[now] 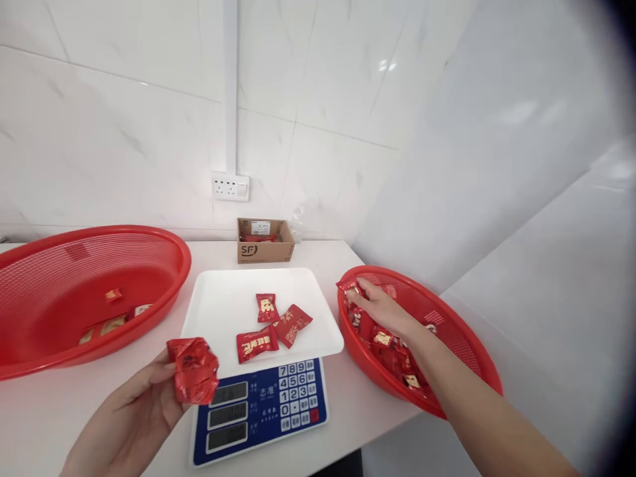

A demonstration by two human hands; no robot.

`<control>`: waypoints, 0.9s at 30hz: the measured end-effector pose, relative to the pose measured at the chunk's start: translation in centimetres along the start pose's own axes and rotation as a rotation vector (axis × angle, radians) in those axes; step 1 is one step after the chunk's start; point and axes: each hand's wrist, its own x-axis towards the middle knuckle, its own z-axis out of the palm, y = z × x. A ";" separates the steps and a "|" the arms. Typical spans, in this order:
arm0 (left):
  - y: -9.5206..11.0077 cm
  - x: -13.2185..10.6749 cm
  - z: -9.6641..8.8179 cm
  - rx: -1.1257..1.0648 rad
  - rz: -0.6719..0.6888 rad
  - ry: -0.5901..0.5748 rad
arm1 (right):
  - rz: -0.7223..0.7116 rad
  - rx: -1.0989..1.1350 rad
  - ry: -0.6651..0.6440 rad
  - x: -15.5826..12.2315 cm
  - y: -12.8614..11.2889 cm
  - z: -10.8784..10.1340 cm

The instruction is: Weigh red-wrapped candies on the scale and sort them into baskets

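My left hand [134, 411] is closed on a bunch of red wrapped candies [193, 370], held just left of the blue scale [263, 407]. The scale's white tray [218, 308] carries three red candy packets [271, 324]. My right hand [380, 306] reaches into the smaller red basket [447, 324] on the right. Its fingers pinch a red candy [348, 286] at the basket's far rim, above the pile of candies inside.
A large red basket [59, 265] at the left holds a few candy packets. A small cardboard box [265, 242] stands at the wall under a socket [230, 186]. The table's right edge runs just past the smaller basket.
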 end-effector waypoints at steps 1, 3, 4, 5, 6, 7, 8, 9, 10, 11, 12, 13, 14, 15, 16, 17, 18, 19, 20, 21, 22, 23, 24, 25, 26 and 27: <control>0.1 -0.4 0.6 0.012 0.001 -0.021 | -0.029 0.023 -0.025 0.1 -1.2 0.8; 0.3 -1.0 1.4 0.035 -0.001 -0.046 | -0.081 0.053 -0.062 0.6 -3.3 2.4; 0.4 -1.2 1.6 0.041 0.003 -0.043 | -0.102 0.052 -0.074 1.0 -4.1 3.2; 0.5 -1.4 1.6 0.044 0.006 -0.040 | -0.118 0.041 -0.088 1.5 -4.9 3.9; 0.6 -1.6 1.6 0.040 0.012 -0.038 | -0.129 0.024 -0.104 2.0 -5.4 4.5; 0.8 -1.7 1.4 0.034 0.019 -0.035 | -0.134 0.002 -0.123 2.5 -5.9 5.1; 0.9 -1.8 1.1 0.026 0.027 -0.030 | -0.135 -0.020 -0.144 2.9 -6.2 5.5; 1.0 -1.9 0.8 0.016 0.033 -0.018 | -0.134 -0.038 -0.165 3.2 -6.4 5.9; 1.2 -2.0 0.5 0.008 0.038 -0.005 | -0.137 -0.051 -0.186 3.4 -6.6 6.2; 1.3 -2.1 0.2 0.000 0.044 0.009 | -0.144 -0.064 -0.205 3.5 -6.7 6.4; 1.3 -2.1 -0.1 -0.006 0.047 0.021 | -0.153 -0.075 -0.223 3.4 -6.9 6.5; 1.4 -2.2 -0.3 -0.009 0.046 0.026 | -0.162 -0.084 -0.250 3.1 -7.1 6.7; 1.4 -2.2 -0.5 -0.011 0.046 0.027 | -0.167 -0.092 -0.292 2.7 -7.3 6.8; 1.4 -2.2 -0.6 -0.014 0.044 0.026 | -0.168 -0.101 -0.346 2.2 -7.5 7.0; 1.4 -2.1 -0.7 -0.014 0.040 0.024 | -0.167 -0.114 -0.402 1.6 -7.7 7.3; 1.4 -2.1 -0.7 -0.014 0.038 0.026 | -0.167 -0.131 -0.448 1.0 -8.0 7.6; 1.3 -2.0 -0.6 -0.012 0.036 0.027 | -0.176 -0.151 -0.479 0.5 -8.3 8.1; 1.2 -1.9 -0.5 -0.009 0.035 0.028 | -0.194 -0.174 -0.494 0.1 -8.5 8.6; 1.0 -1.9 -0.3 -0.006 0.031 0.027 | -0.217 -0.197 -0.491 -0.2 -8.8 9.2; 0.9 -1.9 -0.1 -0.003 0.028 0.021 | -0.244 -0.220 -0.482 -0.4 -9.0 9.8; 0.8 -1.9 0.1 0.000 0.024 0.017 | -0.271 -0.236 -0.474 -0.4 -9.3 10.4; 0.7 -2.0 0.3 0.001 0.020 0.015 | -0.301 -0.243 -0.470 -0.3 -9.5 10.9; 0.7 -2.0 0.5 0.002 0.017 0.015 | -0.333 -0.242 -0.472 -0.2 -9.7 11.3; 0.6 -2.1 0.7 0.001 0.018 0.018 | -0.365 -0.234 -0.477 0.1 -9.9 11.5; 0.7 -2.1 0.8 0.001 0.021 0.025 | -0.392 -0.222 -0.484 0.3 -10.1 11.7; 0.7 -2.2 0.8 -0.001 0.023 0.032 | -0.414 -0.209 -0.493 0.6 -10.2 11.7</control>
